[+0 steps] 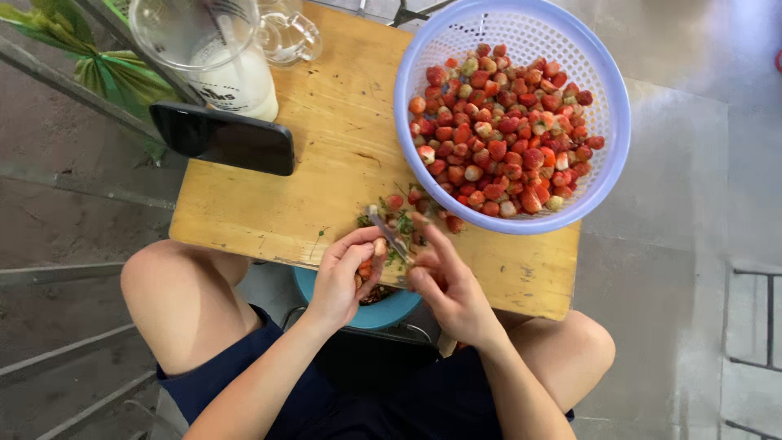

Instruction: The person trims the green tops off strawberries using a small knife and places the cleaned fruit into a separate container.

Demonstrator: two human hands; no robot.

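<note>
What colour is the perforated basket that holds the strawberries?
The basket is pale lilac-blue, seen clearly in the head view.

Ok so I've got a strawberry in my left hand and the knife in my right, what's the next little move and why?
Probably finish the cut and let the trimmed top fall into the blue bowl under your hands. The left hand pinches a strawberry right at the knife blade held by the right hand, green scraps already lie on the board edge, and the lavender basket holds many more berries.

Small yellow wooden counter (326, 138): lilac plastic colander of strawberries (607, 106), black phone (221, 138) overhanging left edge, clear plastic jug (213, 57), glass mug (287, 34), loose strawberries and green tops (403, 213).
</note>
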